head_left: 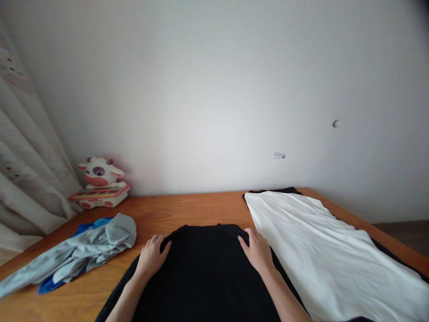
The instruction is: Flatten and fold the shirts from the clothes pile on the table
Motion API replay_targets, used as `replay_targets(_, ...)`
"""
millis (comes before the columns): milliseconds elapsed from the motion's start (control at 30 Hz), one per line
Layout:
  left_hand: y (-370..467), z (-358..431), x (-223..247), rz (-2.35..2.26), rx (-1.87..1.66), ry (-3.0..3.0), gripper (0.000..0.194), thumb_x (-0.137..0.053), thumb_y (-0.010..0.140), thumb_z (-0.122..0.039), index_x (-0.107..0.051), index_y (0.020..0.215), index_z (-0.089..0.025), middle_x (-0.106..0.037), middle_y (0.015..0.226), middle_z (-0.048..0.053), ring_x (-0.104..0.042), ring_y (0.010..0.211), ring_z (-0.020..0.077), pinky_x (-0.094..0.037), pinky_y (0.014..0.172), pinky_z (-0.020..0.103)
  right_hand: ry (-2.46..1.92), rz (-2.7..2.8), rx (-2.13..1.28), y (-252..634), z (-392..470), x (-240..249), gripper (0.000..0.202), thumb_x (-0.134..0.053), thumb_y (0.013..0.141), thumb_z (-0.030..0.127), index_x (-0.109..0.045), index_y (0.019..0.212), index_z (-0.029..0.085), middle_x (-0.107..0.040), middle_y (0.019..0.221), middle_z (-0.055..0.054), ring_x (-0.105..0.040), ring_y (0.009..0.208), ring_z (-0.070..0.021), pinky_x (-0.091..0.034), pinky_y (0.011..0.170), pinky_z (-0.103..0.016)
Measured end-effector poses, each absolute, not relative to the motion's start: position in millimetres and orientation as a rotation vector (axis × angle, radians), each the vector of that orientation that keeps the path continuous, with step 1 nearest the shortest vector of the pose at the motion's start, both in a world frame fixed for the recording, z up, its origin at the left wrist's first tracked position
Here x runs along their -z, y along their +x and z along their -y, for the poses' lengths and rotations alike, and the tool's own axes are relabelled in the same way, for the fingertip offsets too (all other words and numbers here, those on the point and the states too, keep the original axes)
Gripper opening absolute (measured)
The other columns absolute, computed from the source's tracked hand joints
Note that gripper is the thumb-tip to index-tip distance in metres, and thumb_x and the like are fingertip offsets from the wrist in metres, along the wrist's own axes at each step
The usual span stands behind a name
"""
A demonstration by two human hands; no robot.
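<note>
A black shirt (208,273) lies spread in front of me on the wooden table, its far edge slightly wavy. My left hand (153,256) grips its upper left corner, with the thumb on top and the fingers curled over the edge. At the upper right corner, my right hand (256,251) pinches the cloth the same way. Black fabric also runs down along the outer side of both forearms. The near part of the shirt is cut off by the bottom of the view.
White cloth (321,250) lies flat on the right, over black fabric (276,191) showing at its edges. A crumpled grey and blue garment (97,243) is on the left. A cow-shaped toy piano (100,183) stands against the wall beside a curtain (27,134). The wooden table (187,208) meets the wall.
</note>
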State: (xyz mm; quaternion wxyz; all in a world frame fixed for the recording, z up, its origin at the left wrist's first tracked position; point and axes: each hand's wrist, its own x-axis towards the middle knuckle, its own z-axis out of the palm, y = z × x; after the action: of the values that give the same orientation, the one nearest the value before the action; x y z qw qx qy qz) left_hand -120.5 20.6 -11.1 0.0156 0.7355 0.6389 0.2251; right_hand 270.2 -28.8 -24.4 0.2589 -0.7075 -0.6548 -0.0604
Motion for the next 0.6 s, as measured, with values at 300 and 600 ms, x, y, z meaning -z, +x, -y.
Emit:
replay_targets(300,-117.5,-12.7,4.8,-1.997,-0.646,2.296,0.040,-0.044,0.095,-0.038,-0.066,0.125,-0.022,-0.068,0.114,0.010,-0.064,0.110,0.0295,-0.048,0.097,0.042,-1.943,1.776,0.142,272.0,37.3,21.4,0.021,-0.051,0.099,0.033,-0.061,0.110,0.018,-0.072,0.109,-0.010,-0.069,0.098,-0.0247,-0.047,0.082,-0.032)
replay_targets(600,-119.2,-15.7,7.4,-1.983,-0.628,2.309,0.041,-0.044,0.095,-0.040,-0.066,0.124,-0.020,-0.067,0.115,0.011,-0.063,0.111,0.0301,-0.048,0.099,0.043,-1.963,1.765,0.091,273.6,34.3,20.8,0.021,-0.052,0.098,0.034,-0.062,0.106,0.018,-0.072,0.105,-0.009,-0.069,0.096,-0.0245,-0.046,0.081,-0.032)
